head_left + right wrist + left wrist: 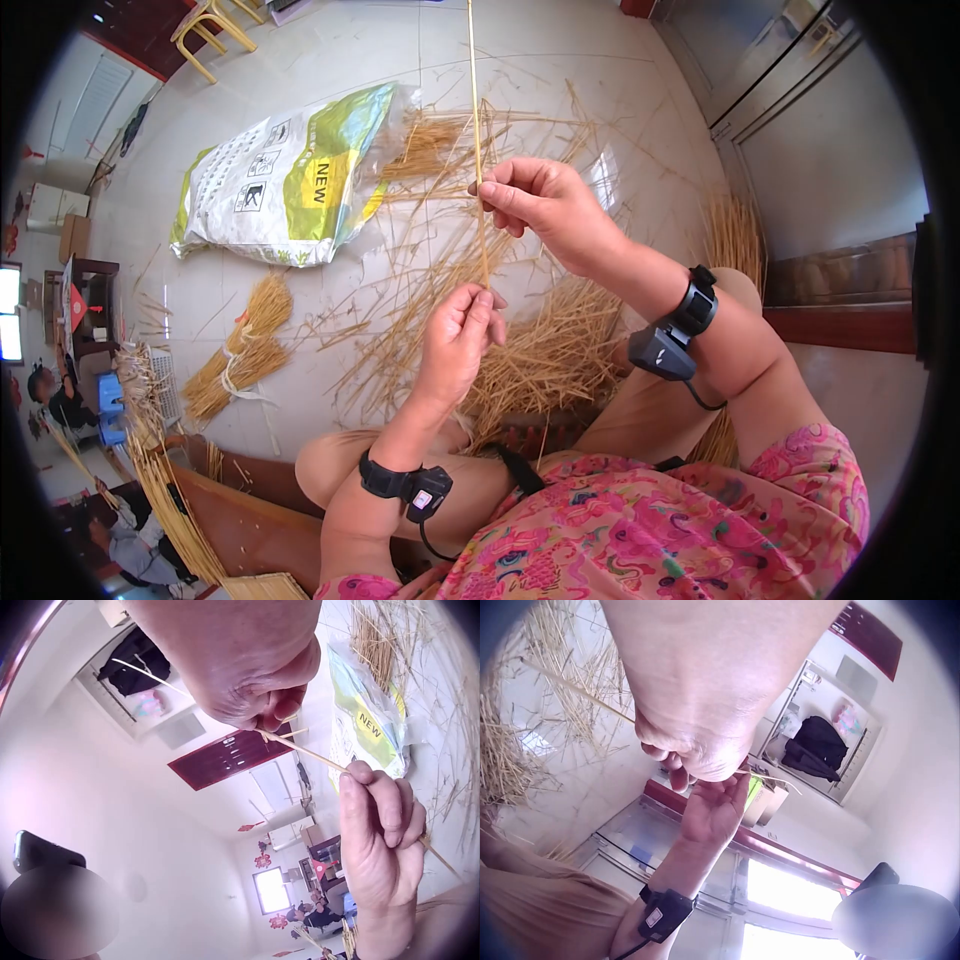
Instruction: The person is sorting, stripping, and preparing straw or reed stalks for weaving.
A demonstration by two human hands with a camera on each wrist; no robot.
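Observation:
A long thin straw stalk (474,90) runs upward from both hands in the head view. The left hand (456,345) pinches its lower part between thumb and fingers. Higher up, the right hand (545,205) pinches the same stalk with thumb and forefinger. In the right wrist view the left hand (382,832) grips the stalk (307,752), whose lower end sticks out past the palm. The left wrist view shows the right hand (709,817) beyond the left one (694,750), with the stalk's thin tip bending off to the side.
Loose straw (545,360) lies heaped and scattered on the tiled floor. A white and green bag (290,185) lies at the upper left, above a tied straw bundle (240,350). Metal doors (830,150) stand on the right. A wooden bench (250,520) with stalks is at the lower left.

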